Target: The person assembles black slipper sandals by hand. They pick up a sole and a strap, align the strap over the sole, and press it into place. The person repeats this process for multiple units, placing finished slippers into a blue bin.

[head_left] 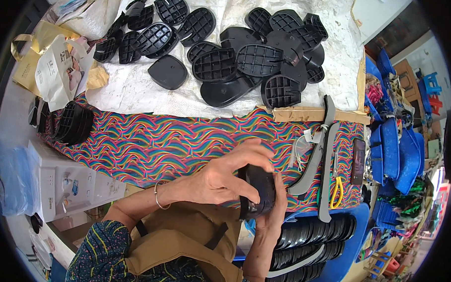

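Observation:
Both my hands hold one black shoe heel [261, 189], a rounded, glossy block, just above the near edge of the patterned cloth. My left hand [227, 173] curls over it, with thumb and fingers on its near and far ends. Along its right side my right hand [278, 197] grips it, its fingers partly hidden by the heel. Beyond the hands, several black heels with gridded undersides [214, 65] lie heaped on a white sheet [137, 95]. A smooth black piece [167, 72] lies at the heap's near side.
Two long grey curved strips [327, 169], yellow-handled scissors [337, 192] and a phone [358, 161] lie on the cloth's right. A blue basin [358, 240] at lower right holds rows of black pieces. At left are stacked heels [74, 123], bags [59, 68] and a white plastic container [60, 185].

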`<state>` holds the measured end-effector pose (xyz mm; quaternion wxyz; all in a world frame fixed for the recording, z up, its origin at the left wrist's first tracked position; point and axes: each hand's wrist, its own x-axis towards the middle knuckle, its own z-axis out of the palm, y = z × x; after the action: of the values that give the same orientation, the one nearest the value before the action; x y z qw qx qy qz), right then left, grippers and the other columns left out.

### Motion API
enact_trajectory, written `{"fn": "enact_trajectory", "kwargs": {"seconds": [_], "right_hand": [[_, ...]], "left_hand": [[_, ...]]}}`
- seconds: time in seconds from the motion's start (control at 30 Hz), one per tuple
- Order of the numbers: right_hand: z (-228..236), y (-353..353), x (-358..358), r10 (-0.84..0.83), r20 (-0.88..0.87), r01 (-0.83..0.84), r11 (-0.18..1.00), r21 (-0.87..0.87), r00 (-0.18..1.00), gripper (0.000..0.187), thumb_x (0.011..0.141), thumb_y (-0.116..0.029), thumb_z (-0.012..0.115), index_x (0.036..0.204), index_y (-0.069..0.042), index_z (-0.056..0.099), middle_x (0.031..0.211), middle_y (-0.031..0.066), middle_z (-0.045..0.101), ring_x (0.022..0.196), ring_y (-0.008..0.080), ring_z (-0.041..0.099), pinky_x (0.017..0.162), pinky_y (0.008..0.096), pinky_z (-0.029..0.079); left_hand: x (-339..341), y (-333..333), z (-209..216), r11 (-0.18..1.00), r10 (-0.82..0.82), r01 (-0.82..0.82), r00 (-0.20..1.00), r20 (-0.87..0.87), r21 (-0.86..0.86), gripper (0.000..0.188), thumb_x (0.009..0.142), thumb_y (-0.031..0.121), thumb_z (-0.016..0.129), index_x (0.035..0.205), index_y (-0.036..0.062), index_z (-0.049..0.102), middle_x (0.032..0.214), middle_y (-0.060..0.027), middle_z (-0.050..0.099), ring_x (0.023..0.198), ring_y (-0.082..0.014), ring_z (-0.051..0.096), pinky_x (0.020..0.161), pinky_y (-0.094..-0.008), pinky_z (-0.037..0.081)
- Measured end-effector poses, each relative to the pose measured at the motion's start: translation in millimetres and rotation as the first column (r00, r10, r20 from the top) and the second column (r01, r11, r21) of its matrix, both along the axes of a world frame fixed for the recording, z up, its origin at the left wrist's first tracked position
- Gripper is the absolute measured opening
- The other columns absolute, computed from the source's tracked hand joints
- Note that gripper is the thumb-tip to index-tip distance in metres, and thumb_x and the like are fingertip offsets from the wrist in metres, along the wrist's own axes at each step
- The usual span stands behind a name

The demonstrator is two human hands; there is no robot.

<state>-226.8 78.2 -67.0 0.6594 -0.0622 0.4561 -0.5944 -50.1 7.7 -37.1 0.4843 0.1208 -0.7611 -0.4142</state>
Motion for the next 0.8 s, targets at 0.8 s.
{"fn": "enact_trajectory", "kwargs": {"seconds": [0.8], "right_hand": [[-35.1,13.4,0.3,-0.338,-0.650,0.086,0.918,-0.387,0.680,0.046,0.100,-0.041,0.050,0.123,-0.001,0.055,0.110,0.0128,0.060,0.096,0.0217,0.064,0.082,0.0358,0.055]], "left_hand": [[-29.1,19.6,-21.5,0.625,0.212,-0.089,0.976,-0.058,0.775,0.036,0.105,0.031,0.050,0.110,-0.0030,0.060,0.089,0.0005,0.058,0.086,-0.0067,0.050,0.077,-0.0247,0.043]]}}
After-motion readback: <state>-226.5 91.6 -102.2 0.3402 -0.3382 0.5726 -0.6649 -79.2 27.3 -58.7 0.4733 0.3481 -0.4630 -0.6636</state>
